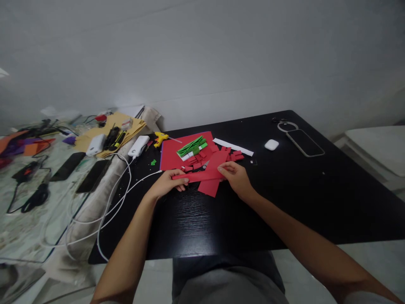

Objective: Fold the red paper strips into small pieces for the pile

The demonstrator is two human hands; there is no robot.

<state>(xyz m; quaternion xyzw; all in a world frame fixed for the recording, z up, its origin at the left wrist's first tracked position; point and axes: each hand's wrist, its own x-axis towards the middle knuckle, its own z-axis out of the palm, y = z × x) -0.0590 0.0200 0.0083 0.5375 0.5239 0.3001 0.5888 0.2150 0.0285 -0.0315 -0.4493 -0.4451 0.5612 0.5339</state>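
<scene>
A narrow red paper strip (204, 175) stretches between my two hands above the black table. My left hand (169, 183) pinches its left end, thumb on top. At the other end, my right hand (236, 177) grips it between thumb and fingers. Under the strip lies a wider red paper piece (209, 188), slanted on the table. Just behind are several small folded red paper pieces (198, 160) and a bundle of folded green paper (191, 146), resting on a red sheet (171, 154). Dark scissor-like handles (204, 167) are partly covered by the paper.
A yellow glue gun (160, 138) and a white power bank (139, 145) with a looping white cable (128, 192) are at left. A white strip (233, 147), a white earbud case (271, 145) and a phone (305, 142) lie to the right. A cluttered side table (28, 219) adjoins.
</scene>
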